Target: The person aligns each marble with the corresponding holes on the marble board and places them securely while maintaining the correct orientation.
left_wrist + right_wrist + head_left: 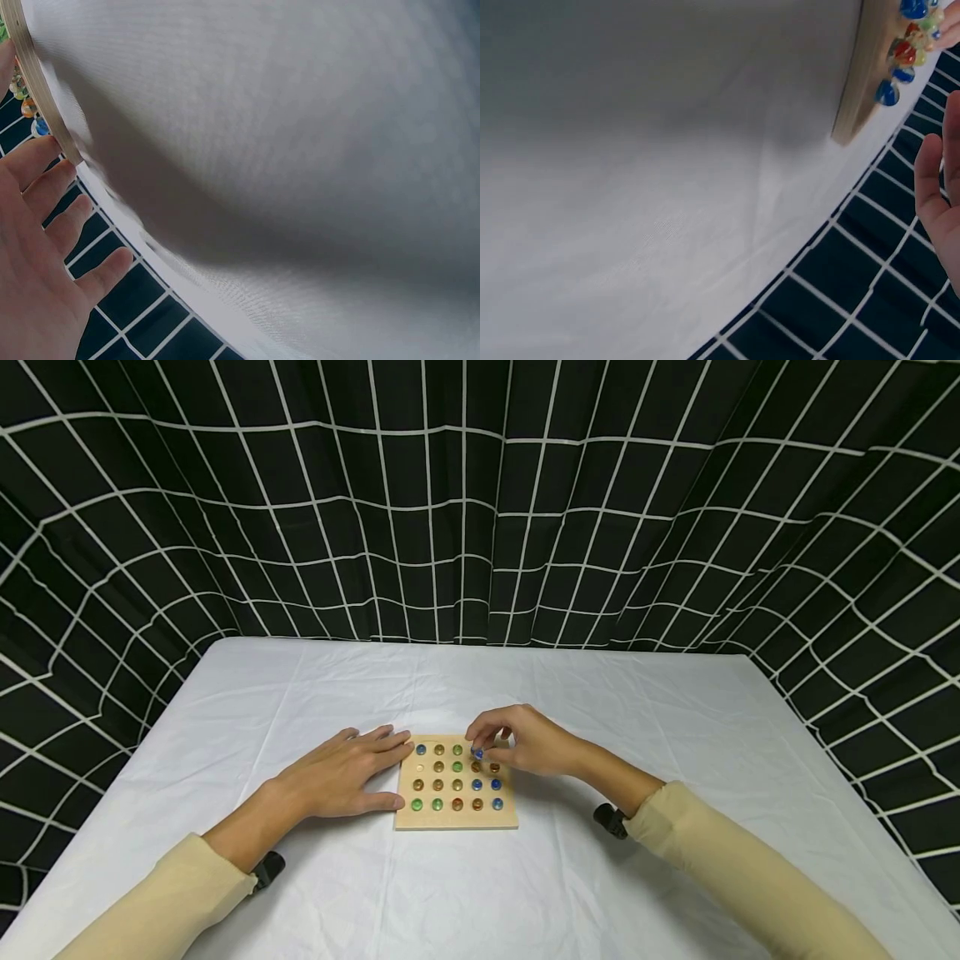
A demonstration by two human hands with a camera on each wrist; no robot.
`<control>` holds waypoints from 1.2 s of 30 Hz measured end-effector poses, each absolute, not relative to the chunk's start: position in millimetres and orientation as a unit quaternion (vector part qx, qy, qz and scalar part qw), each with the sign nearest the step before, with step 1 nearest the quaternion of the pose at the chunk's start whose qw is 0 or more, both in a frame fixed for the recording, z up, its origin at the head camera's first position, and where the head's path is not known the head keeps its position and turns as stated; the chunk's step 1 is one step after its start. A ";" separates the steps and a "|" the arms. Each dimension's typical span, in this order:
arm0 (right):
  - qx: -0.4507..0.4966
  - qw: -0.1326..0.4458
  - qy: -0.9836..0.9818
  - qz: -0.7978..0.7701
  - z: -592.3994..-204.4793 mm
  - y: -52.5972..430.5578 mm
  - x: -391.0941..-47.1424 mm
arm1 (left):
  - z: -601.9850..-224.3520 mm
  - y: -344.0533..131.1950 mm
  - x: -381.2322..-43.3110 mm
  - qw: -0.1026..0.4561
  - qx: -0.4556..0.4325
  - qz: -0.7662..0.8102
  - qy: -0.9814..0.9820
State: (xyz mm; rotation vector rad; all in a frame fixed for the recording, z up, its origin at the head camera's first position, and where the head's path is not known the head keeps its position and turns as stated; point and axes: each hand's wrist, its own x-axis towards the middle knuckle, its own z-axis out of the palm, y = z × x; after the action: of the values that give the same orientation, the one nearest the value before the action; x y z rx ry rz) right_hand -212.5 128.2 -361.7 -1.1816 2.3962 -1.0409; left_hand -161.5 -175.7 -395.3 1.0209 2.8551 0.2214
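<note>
A square, light wooden board [457,818] lies on the cloth, with rows of glass marbles in blue, green and amber-brown. At its left edge my left hand [337,774] steadies it, fingers spread, thumb near the front left corner and fingertips by the back left. My right hand [536,742] reaches over the back right corner and pinches a blue marble [477,754] between thumb and index finger, at the back row. That corner is partly hidden behind the hand. A pale round hollow [420,768] shows at the left of the second row.
White cloth [600,877] with light creases covers the table. Behind it and along both sides hangs a black curtain [465,527] with a white grid. A dark wrist camera [610,820] sits at the right cuff, another [268,869] at the left.
</note>
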 end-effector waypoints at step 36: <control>-0.427 0.144 0.833 -0.322 -384.7 53.7 -211.6 | -395.3 -177.7 -161.8 0.053 0.342 0.078 0.935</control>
State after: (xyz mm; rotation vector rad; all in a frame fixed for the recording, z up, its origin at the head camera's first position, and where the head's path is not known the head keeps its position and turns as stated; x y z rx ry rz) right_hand -211.6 53.7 -384.7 -1.2325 2.4005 -0.9271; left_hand -161.8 -177.7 -395.3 1.0409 2.8425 0.2364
